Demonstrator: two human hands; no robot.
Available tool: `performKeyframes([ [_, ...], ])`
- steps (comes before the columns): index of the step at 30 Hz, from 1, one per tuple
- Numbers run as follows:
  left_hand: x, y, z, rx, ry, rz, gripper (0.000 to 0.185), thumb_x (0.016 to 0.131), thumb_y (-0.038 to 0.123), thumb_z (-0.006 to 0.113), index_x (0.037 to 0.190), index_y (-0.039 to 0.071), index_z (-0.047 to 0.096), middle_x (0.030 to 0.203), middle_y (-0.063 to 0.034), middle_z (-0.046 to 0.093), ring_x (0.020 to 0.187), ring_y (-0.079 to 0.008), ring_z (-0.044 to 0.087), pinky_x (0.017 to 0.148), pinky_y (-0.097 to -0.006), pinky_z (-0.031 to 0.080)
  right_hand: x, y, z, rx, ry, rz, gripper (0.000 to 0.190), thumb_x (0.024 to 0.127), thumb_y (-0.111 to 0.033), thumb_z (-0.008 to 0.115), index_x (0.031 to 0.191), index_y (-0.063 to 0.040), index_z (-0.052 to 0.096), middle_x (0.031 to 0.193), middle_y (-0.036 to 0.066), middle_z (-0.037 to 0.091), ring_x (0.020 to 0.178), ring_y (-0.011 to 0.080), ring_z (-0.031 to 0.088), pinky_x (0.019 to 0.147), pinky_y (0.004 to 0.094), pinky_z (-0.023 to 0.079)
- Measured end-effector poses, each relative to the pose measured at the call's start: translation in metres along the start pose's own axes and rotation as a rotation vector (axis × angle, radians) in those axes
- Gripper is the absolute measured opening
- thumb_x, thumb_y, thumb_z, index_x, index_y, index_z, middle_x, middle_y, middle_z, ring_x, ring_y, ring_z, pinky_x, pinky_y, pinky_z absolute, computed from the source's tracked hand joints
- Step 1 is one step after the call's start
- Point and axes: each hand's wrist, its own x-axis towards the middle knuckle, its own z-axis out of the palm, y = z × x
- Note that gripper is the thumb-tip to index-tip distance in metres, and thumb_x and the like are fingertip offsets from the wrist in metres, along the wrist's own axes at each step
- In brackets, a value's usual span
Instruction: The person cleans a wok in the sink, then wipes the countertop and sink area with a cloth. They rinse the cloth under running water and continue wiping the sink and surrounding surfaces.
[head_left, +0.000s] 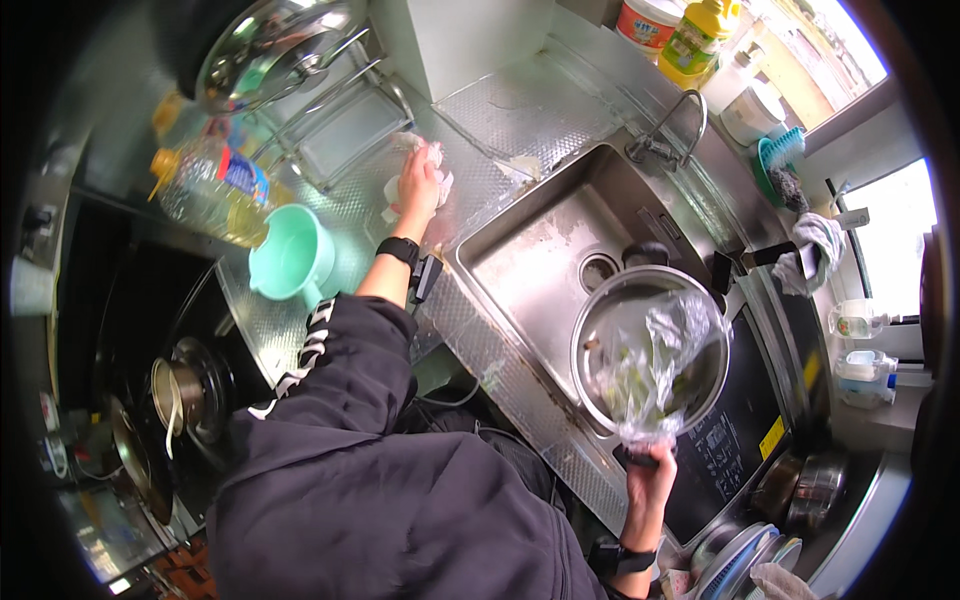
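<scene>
My left hand reaches over the metal countertop with crumpled white paper under and between its fingers. Scraps of it stick out around the hand. On the right, my right hand grips the black handle of a round metal pot, along with the gathered end of a clear plastic bag. The crinkled plastic bag lies in the pot, with green bits showing in or beneath it. The pot is over the right part of a stainless steel sink, near its drain.
Close to my left forearm are a mint-green plastic dipper and an oil bottle. Behind them stands a metal rack beside a glass lid. A faucet rises at the sink's back. Plates stand at lower right.
</scene>
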Motion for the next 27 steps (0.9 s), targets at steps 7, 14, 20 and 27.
performKeyframes([
  [7,0.015,-0.037,0.074,0.493,-0.176,0.063,0.047,0.081,0.019,0.053,0.126,0.01,0.043,0.134,-0.0157,0.038,0.124,-0.0372,0.033,0.099,-0.0496,0.028,-0.01,0.025,-0.009,0.075,0.019,-0.012,0.02,0.066,-0.001,0.053,0.086,-0.004,0.052,0.081,0.007,0.057,0.077,0.0223,0.057,0.079,0.0422,0.048],
  [14,-0.03,0.045,0.104,-0.034,-0.421,0.19,0.036,0.079,0.002,0.045,0.111,0.012,0.058,0.12,-0.0116,0.053,0.119,-0.0318,0.043,0.101,-0.0411,0.032,-0.007,0.033,0.015,0.128,0.217,0.025,0.015,0.064,0.002,0.052,0.077,-0.005,0.052,0.079,0.008,0.057,0.071,0.0224,0.057,0.072,0.0362,0.049],
  [20,-0.071,0.117,0.081,-0.913,-1.066,-0.552,0.032,0.087,0.0,0.038,0.114,0.006,0.054,0.102,-0.0044,0.059,0.065,-0.0075,0.053,0.055,-0.0219,0.047,-0.006,0.028,0.012,0.138,0.109,-0.017,0.029,0.066,-0.001,0.051,0.095,0.0,0.053,0.098,0.013,0.058,0.09,0.029,0.057,0.084,0.046,0.048],
  [27,0.06,0.088,0.051,-1.236,-0.592,-0.664,0.033,0.079,-0.008,0.035,0.102,0.002,0.057,0.087,-0.0057,0.06,0.074,-0.0135,0.058,0.063,-0.0237,0.049,-0.007,0.023,0.024,0.14,0.198,-0.014,0.023,0.062,0.002,0.051,0.084,-0.005,0.051,0.087,0.008,0.055,0.079,0.0233,0.055,0.079,0.0384,0.048],
])
